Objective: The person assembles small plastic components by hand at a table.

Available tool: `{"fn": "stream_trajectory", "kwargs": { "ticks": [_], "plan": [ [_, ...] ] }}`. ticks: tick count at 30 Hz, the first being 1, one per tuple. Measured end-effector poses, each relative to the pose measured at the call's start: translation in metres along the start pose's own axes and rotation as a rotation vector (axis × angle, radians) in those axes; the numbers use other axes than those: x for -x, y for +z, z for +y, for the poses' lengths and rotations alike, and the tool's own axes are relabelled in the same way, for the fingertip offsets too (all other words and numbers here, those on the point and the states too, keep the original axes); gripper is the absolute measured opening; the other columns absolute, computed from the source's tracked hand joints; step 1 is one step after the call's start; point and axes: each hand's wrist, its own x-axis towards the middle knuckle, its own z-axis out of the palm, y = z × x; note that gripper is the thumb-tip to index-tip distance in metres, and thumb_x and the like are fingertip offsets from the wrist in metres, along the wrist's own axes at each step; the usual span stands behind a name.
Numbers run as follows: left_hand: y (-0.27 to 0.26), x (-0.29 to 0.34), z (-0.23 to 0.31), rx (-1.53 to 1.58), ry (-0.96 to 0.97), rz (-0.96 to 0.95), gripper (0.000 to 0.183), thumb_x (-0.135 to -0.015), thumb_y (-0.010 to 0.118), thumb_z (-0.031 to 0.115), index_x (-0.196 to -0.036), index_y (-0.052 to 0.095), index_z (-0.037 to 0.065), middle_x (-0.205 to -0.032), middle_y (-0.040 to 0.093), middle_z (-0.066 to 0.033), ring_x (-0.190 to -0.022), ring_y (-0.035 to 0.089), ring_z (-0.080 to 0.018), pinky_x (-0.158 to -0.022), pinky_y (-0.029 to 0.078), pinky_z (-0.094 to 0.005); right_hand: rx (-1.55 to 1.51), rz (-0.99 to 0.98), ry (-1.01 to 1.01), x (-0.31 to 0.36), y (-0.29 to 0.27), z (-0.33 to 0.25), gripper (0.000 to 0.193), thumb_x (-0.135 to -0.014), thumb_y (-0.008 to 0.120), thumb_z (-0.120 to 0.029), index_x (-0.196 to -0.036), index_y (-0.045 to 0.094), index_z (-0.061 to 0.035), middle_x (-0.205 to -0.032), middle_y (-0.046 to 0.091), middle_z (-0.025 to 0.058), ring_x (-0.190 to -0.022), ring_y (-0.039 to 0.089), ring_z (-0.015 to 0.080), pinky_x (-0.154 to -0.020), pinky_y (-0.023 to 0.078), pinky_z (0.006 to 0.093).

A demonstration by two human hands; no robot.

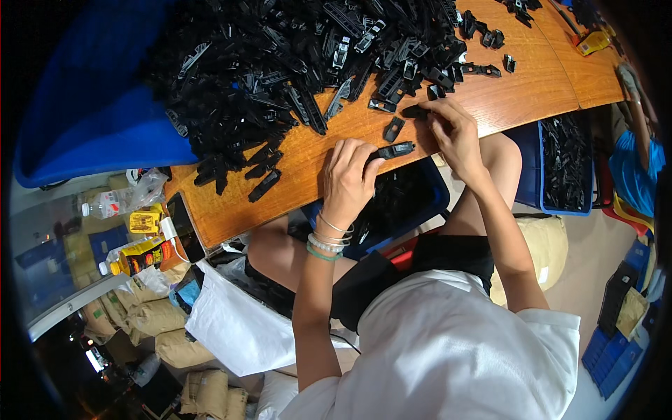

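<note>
White short-sleeved shirt (448, 350) fills bottom of frame, closest to lens. Both forearms run up from it to the curved wooden counter (518, 91).

Left hand (348, 178): wrist bent, knuckles up, banded by bead and metal bracelets (327, 241). Grip closed on a long black plastic clip part (393, 150), held at the counter's near edge, its tip pointing right.

Right hand (455, 133): arm angled in from the right, elbow out, fingers curled down pinching a second small black plastic piece (414, 111) flat on the counter. Grip closed on it.

Loose short black plastic piece (393, 129) lies between the hands, just beside both.

Big heap of black plastic parts (294, 63) covers the counter's far half. Blue plastic bin (563, 164) of the same parts sits below the counter edge, right. Yellow bottle (140, 255) and dark phone (185, 225) at the left end.
</note>
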Motion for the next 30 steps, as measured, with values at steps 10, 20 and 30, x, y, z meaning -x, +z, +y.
{"fn": "stream_trajectory", "kwargs": {
  "ticks": [10,20,30],
  "plan": [
    [0.003,0.001,-0.004,0.052,-0.012,0.031,0.018,-0.078,0.071,0.005,-0.093,0.063,-0.002,-0.090,0.058,-0.0134,-0.085,0.056,-0.0317,-0.074,0.046,-0.0389,0.356,0.070,-0.008,-0.008,-0.005,-0.015,0.023,-0.083,0.066,-0.003,-0.106,0.069,-0.0040,-0.093,0.061,0.0125,-0.077,0.061,0.0276,-0.071,0.048,0.0344],
    [0.002,0.007,-0.011,0.084,0.000,0.039,0.017,-0.078,0.071,0.003,-0.093,0.064,-0.002,-0.089,0.057,-0.0129,-0.084,0.056,-0.0304,-0.074,0.046,-0.0381,0.472,-0.129,-0.345,-0.016,-0.005,-0.020,0.023,-0.074,0.062,-0.006,-0.096,0.069,-0.0049,-0.104,0.058,0.0087,-0.098,0.053,0.0268,-0.082,0.040,0.0366],
    [0.002,0.007,-0.011,0.095,-0.001,0.047,0.017,-0.078,0.070,0.001,-0.092,0.064,-0.002,-0.089,0.057,-0.0127,-0.084,0.056,-0.0304,-0.074,0.047,-0.0378,0.466,-0.259,-0.279,-0.017,-0.001,-0.017,0.025,-0.078,0.060,-0.005,-0.103,0.063,-0.0003,-0.092,0.053,0.0134,-0.088,0.057,0.0299,-0.078,0.047,0.0386]
  ]
}}
